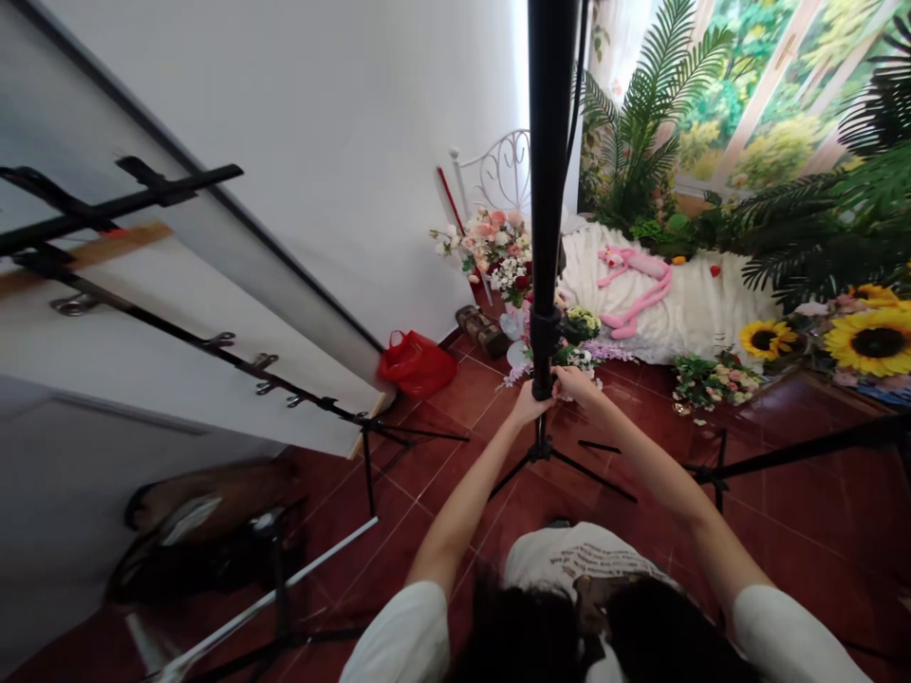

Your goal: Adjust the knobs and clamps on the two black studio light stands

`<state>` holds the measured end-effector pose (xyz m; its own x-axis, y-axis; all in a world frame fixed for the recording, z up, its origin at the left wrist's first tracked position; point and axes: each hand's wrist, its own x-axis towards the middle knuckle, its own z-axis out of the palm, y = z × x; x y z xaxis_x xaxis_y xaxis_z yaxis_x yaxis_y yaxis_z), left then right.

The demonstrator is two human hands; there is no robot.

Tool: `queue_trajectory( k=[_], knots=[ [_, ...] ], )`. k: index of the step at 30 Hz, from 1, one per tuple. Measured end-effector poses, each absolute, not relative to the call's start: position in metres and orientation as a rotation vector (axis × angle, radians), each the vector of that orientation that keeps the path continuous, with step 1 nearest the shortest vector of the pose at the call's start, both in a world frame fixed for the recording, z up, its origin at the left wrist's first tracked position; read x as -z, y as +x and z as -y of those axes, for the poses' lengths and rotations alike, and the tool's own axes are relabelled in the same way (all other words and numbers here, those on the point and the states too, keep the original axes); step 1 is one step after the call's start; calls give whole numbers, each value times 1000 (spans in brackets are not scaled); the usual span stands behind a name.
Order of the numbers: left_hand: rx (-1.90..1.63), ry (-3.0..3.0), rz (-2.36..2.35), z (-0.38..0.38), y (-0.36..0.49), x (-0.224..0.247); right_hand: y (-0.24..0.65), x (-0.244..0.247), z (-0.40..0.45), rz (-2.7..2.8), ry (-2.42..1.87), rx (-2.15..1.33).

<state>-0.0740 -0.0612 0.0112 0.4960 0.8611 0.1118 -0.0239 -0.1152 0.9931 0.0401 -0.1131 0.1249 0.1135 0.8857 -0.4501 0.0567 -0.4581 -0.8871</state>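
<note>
Straight ahead of me stands a black tripod light stand [547,237], its pole running up past the top of the view and its legs spread on the tiles. My left hand [528,406] is closed around the pole just beneath a collar. At the same height, my right hand [573,386] has its fingers closed at the pole's other side, by the collar; the exact part under its fingertips is hidden. A thin black cable [578,90] runs along the upper pole.
On the left are a black bar with metal clips [263,370], a red bag [418,365] and a white pole [285,583]. Ahead, a pink plush toy [641,270] lies on white fabric [701,313] among flowers. Another black stand [804,455] slants at right, near sunflowers [872,341].
</note>
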Motion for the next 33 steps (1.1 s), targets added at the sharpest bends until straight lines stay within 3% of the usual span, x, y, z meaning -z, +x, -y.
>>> queue_trajectory(
  k=[5, 13, 24, 27, 30, 33],
  knots=[
    [-870, 1458, -712, 61, -78, 4, 36, -101, 110, 813, -1622, -1467],
    [-653, 1530, -685, 42, -83, -8, 41, -94, 97, 781, -1629, -1468],
    [-476, 1636, -690, 28, -95, -23, 58, -90, 100, 628, -1363, -1757],
    [-671, 1679, -830, 41, -107, -43, 65, -85, 115, 673, -1371, -1677],
    [-1092, 1599, -956, 60, -113, -64, 68, -75, 123, 708, -1342, -1528],
    [-1274, 1581, -836, 73, -102, -74, 65, -65, 120, 762, -1221, -1494]
  ],
)
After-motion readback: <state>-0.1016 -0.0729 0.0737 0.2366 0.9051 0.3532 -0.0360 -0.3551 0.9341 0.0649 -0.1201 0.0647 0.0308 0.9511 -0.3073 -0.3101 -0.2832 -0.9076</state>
